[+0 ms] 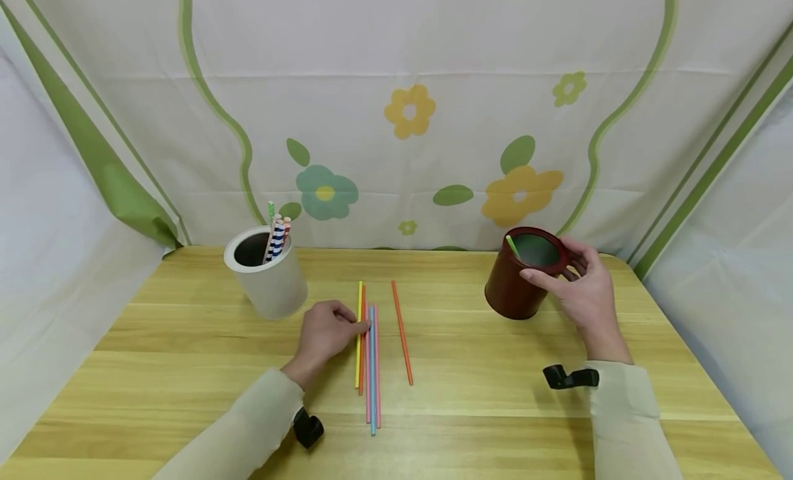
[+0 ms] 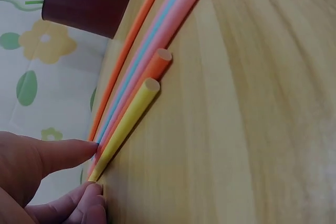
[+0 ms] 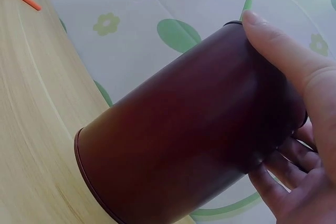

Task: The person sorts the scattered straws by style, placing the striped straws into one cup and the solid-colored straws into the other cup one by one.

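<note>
Five bunched straws (image 1: 372, 370), mid-table, are touched by the left hand (image 1: 325, 332); whether clamped cannot be told. One red mug (image 1: 513, 287), 2 o'clock, is clamped by the right hand (image 1: 585, 287). One white cup (image 1: 272, 287), 10 o'clock, is caught in head view only. One orange straw (image 1: 403, 342) is counted at the bunch's 3 o'clock.

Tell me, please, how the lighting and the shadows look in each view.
Head view: bright, with a soft shadow beside the right sleeve; left wrist view: dimmer, a thin shadow along the yellow straw; right wrist view: also dim, the dark red cup darkest near the right hand.
</note>
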A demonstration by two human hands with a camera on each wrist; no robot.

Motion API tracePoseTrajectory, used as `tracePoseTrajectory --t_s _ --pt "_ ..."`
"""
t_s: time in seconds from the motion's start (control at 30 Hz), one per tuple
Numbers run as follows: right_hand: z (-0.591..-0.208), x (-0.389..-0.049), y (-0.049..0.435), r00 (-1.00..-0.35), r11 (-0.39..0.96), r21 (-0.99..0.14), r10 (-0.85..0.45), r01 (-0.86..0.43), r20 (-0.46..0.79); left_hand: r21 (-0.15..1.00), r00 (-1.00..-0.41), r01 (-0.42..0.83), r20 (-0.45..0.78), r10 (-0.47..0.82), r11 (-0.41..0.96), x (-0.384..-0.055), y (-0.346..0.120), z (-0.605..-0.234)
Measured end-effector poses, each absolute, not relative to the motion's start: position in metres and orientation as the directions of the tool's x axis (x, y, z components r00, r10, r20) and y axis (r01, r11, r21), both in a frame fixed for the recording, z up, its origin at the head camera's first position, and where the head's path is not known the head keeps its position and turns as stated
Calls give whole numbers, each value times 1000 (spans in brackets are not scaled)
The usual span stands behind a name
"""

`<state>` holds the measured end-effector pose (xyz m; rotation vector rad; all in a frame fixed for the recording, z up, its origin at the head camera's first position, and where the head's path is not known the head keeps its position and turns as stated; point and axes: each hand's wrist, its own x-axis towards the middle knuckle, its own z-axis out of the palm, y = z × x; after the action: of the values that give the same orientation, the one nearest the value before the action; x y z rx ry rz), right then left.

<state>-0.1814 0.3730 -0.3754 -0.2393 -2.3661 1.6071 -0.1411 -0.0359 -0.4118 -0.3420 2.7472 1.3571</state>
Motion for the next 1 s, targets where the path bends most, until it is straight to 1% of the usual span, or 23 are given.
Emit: tracePoseTrajectory --t_s 0.2,0.37,0.63,0.8,1.0 --pt "-376 -183 374 -950 377 -926 284 -17 133 754 -965 -259 -182 -188 604 -143 -31 -410" --pt "-376 -184 375 -948 377 -926 287 -17 134 732 -964 -265 -189 -187 628 -143 -29 -410" --pt "-376 -183 375 -951 383 -924 280 -13 130 732 -960 -280 -204 -193 621 -143 -29 -409" --pt "-376 -183 374 -952 377 -926 281 -10 124 762 -961 -274 -199 -190 586 -143 -31 -409" --pt "-375 -181 373 -952 376 -927 280 -9 123 831 -954 -298 -239 -181 471 -143 -36 -405"
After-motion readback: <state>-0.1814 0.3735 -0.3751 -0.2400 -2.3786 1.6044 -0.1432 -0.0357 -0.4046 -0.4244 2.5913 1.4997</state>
